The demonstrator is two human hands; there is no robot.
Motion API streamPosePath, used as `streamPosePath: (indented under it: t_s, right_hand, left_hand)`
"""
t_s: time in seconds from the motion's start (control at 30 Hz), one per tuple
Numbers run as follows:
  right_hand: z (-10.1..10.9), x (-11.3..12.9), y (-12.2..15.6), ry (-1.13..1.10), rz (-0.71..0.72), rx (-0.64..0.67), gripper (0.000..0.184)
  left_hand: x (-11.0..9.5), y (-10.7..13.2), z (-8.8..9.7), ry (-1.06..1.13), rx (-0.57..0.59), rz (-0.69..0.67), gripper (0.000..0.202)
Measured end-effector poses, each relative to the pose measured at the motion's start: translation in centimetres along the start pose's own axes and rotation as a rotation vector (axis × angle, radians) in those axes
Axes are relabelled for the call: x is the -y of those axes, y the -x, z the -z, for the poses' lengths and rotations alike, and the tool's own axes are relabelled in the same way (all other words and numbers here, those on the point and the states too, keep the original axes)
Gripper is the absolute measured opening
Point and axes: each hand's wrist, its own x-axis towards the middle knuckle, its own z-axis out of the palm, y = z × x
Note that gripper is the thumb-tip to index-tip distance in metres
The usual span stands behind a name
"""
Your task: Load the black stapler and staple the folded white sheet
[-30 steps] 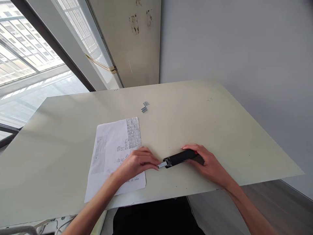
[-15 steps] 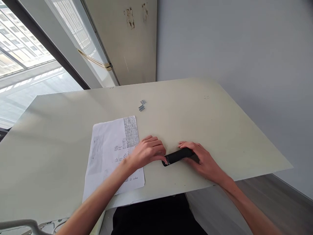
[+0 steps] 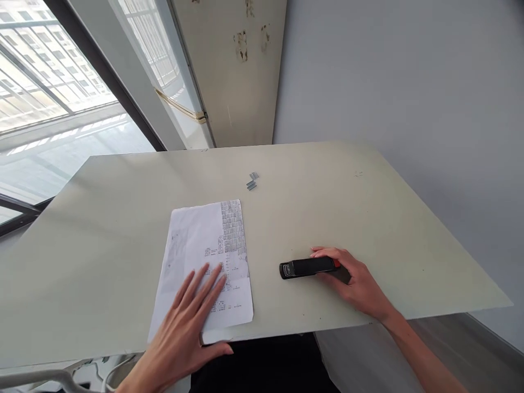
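A black stapler [image 3: 309,267] with a bit of red at its rear lies on the table, its metal-tipped front end pointing left. My right hand [image 3: 354,281] is wrapped round the rear of the stapler, which hides part of it. Over the lower part of the printed sheets of paper [image 3: 196,224], my left hand [image 3: 190,322] is open with its fingers spread; its fingertips rest on the print and its thumb reaches past the table's front edge. Small grey strips of staples [image 3: 252,182] lie beyond the top right corner of the paper.
The pale table [image 3: 123,234] has its front edge close to my body. Behind it stand a cabinet-like panel [image 3: 245,98] with worn patches and a grey wall [image 3: 388,71]. A window is at the left, and a metal rail [image 3: 41,376] shows at the lower left.
My left hand has let go of the stapler's front end and moved left and down onto the paper, its fingers spreading. The stapler has turned closer to level in my right hand. The view has shifted slightly.
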Motion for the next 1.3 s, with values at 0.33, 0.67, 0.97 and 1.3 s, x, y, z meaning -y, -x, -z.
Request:
streamPosePath:
  t_s: [0.33,0.67,0.97,1.3]
  right_hand:
    - [-0.2,0.9,0.4,0.039,-0.005,0.069,0.024]
    - [-0.8,2.0,-0.3,0.039,-0.057,0.085,0.027]
    - [0.7,5.0,-2.4,0.085,-0.112,0.14,0.042]
    - [-4.7,11.1,-6.9,0.342,-0.117,0.139,0.062]
  left_hand:
    - [-3.7,1.4,-0.4,0.046,-0.037,-0.126,0.065]
    - [-6.8,0.1,-1.4,0.037,-0.087,-0.208,0.061]
    - [-5.6,-2.6,0.0,0.077,-0.073,-0.188,0.062]
    - [-3.3,-6.8,-2.2,0.145,-0.048,-0.318,0.072]
